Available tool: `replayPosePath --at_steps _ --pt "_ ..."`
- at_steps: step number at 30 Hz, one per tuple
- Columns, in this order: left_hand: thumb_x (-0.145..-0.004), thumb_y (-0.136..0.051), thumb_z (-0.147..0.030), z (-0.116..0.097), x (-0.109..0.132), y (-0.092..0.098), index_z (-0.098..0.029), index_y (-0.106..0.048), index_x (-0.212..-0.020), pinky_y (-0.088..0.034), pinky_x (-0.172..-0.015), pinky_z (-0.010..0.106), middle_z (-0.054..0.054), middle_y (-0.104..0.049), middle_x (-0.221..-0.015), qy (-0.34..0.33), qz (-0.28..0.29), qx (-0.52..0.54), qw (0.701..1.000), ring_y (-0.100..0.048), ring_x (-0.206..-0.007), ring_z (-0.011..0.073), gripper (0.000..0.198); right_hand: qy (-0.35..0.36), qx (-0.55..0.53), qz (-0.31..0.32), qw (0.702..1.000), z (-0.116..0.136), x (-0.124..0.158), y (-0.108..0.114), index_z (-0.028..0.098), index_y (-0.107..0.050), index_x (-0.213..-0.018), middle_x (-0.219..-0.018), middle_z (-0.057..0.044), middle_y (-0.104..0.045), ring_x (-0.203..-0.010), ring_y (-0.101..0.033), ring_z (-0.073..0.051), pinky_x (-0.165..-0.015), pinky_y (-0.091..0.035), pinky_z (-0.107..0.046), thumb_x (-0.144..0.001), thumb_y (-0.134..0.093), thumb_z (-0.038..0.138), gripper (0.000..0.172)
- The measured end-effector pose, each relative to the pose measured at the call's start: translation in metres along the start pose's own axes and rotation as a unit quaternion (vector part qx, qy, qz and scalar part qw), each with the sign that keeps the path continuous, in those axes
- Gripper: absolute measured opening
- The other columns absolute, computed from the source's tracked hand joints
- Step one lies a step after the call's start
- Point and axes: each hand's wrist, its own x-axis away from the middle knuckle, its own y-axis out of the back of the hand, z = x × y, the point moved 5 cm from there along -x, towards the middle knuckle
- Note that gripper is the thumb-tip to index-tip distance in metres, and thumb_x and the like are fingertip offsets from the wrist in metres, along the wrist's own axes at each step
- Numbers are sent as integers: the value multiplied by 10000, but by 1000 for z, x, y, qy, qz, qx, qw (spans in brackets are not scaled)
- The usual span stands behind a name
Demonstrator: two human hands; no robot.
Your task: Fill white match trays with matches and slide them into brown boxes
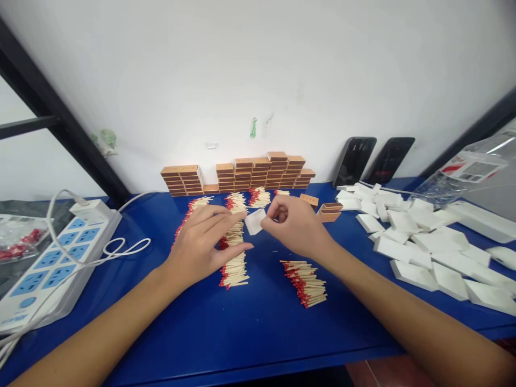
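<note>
Between my two hands is a small white tray [255,221], tilted, its right edge pinched by the thumb and fingers of my right hand [296,223]. My left hand [205,236] has its fingers apart, with the fingertips near the tray's left edge, over a long row of red-tipped matches [235,269]. Another pile of matches [305,282] lies below my right hand. More matches [199,202] show behind my left hand. An open matchbox sleeve [329,212] and another orange box [308,200] sit just beyond my right hand.
Stacked matchboxes [258,174] line the wall. Many white trays [423,236] are heaped at the right, near two black phones [355,161] and a plastic bag [463,166]. A power strip [56,263] with white cables lies left on the blue table [250,344].
</note>
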Motion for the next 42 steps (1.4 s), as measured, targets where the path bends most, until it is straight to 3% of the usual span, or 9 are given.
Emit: replayPosePath --at_steps 4,11,13,16,18,22,27,32,42 --pt "-904 -797 -309 -3 -1 2 -201 -655 -1265 -569 -914 434 73 -786 -1048 -21 -4 -5 1000 -696 -1017 261 402 -41 -27 36 998 2 1 -16 240 -567 -659 -636 22 -634 -576 -530 -148 -523 -383 -292 -721 -672 289 131" --pt "-902 -790 -284 3 2 0 -146 -681 -1234 -574 -898 428 80 -776 -962 3 -26 -17 1000 -702 -955 254 376 -56 -57 93 992 3 -6 -23 216 -622 -685 -646 16 -655 -579 -551 -139 -535 -395 -283 -735 -674 278 95" --pt "-910 -777 -285 10 4 0 -149 -694 -1225 -575 -903 417 85 -772 -975 36 -32 -20 999 -705 -951 246 353 -22 -24 124 992 -3 -19 -20 208 -665 -715 -665 1 -674 -606 -571 -153 -569 -414 -296 -785 -661 279 100" --pt "-920 -754 -304 21 6 0 -156 -711 -1189 -574 -915 416 103 -767 -1032 87 -37 -33 995 -711 -982 253 310 86 127 63 986 -16 -50 -6 198 -715 -788 -809 -43 -741 -770 -621 -201 -753 -446 -346 -837 -671 246 81" --pt "-923 -742 -318 26 8 0 -163 -715 -1170 -569 -927 427 107 -767 -1055 109 -38 -45 992 -712 -1008 265 293 141 184 93 968 -26 -66 -9 194 -734 -844 -901 -69 -762 -886 -634 -239 -859 -434 -378 -842 -724 265 72" --pt "-925 -736 -333 29 9 0 -161 -715 -1166 -565 -929 434 107 -769 -1059 121 -34 -54 991 -710 -1016 271 296 162 228 153 948 -39 -79 -25 195 -726 -839 -925 -92 -738 -983 -606 -277 -860 -414 -370 -863 -756 315 125" --pt "-928 -732 -322 26 8 0 -161 -706 -1187 -567 -923 425 104 -762 -1058 111 -27 -46 992 -704 -1020 264 306 158 227 160 948 -40 -74 -28 186 -716 -810 -890 -80 -732 -943 -605 -258 -839 -416 -350 -869 -743 240 84" --pt "-928 -741 -353 26 9 -3 -166 -707 -1192 -570 -929 436 104 -750 -1065 106 -9 -40 993 -702 -1008 258 326 158 206 176 950 -38 -58 -16 209 -725 -783 -819 -48 -734 -899 -606 -235 -780 -410 -328 -887 -732 245 110" --pt "-935 -738 -358 24 8 -6 -153 -710 -1200 -572 -926 440 109 -750 -1056 88 6 -24 996 -698 -1019 263 337 124 228 149 954 -31 -39 -8 206 -739 -782 -816 -41 -762 -857 -616 -226 -770 -420 -331 -912 -697 201 137"
